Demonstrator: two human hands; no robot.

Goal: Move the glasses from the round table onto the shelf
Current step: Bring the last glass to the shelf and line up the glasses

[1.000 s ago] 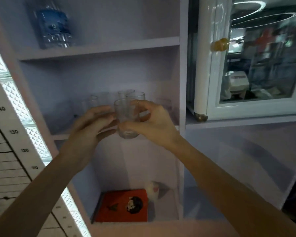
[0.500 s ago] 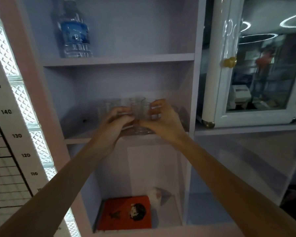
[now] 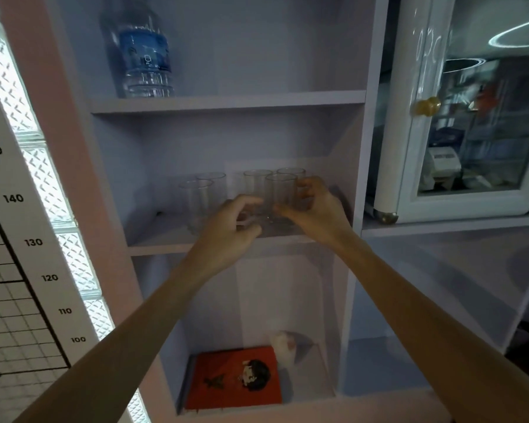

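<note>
Two bare arms reach up into a pale lilac shelf unit. The right hand wraps around a clear drinking glass standing on the middle shelf, thumb in front and fingers behind. The left hand is just beside it with curled fingers, touching the glass's lower part. Two more glasses stand right behind the held one; another pair stands beyond the left hand's fingertips. Above the hands stands a water bottle. Far below them lies an orange book.

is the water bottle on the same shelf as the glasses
No, the water bottle stands on the shelf above the glasses.
</note>
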